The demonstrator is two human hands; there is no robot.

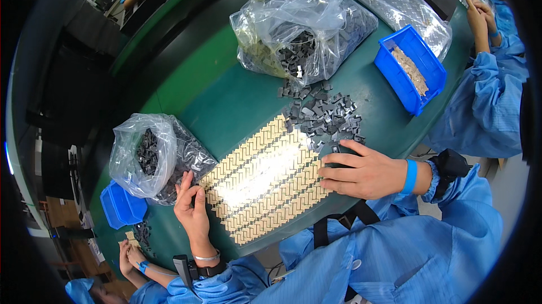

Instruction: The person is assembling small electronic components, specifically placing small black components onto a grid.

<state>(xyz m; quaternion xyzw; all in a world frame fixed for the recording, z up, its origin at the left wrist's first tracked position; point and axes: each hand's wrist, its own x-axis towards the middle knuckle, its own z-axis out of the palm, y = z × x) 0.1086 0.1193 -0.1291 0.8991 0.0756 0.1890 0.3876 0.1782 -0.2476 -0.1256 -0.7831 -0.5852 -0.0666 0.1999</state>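
Observation:
A flat panel of small tan pieces in slanting rows (282, 202), with dark gaps between the rows, lies on the green table. Light glares off its middle. My left hand (193, 213) is at the panel's left edge, fingers loosely raised and apart, and no object shows in it. My right hand (364, 174) rests palm down at the right edge with its fingers spread. Its fingertips lie beside a loose heap of small black parts (327, 114), which meets the panel's far right corner. What is under the right palm is hidden.
A large clear bag of black parts (296, 50) stands behind the heap; a smaller bag (152, 154) sits left. Blue bins stand right (415, 86) and left (121, 205). A flat plastic-wrapped stack (403, 7) lies far right. Co-workers' hands show at right (480, 18) and lower left (131, 257).

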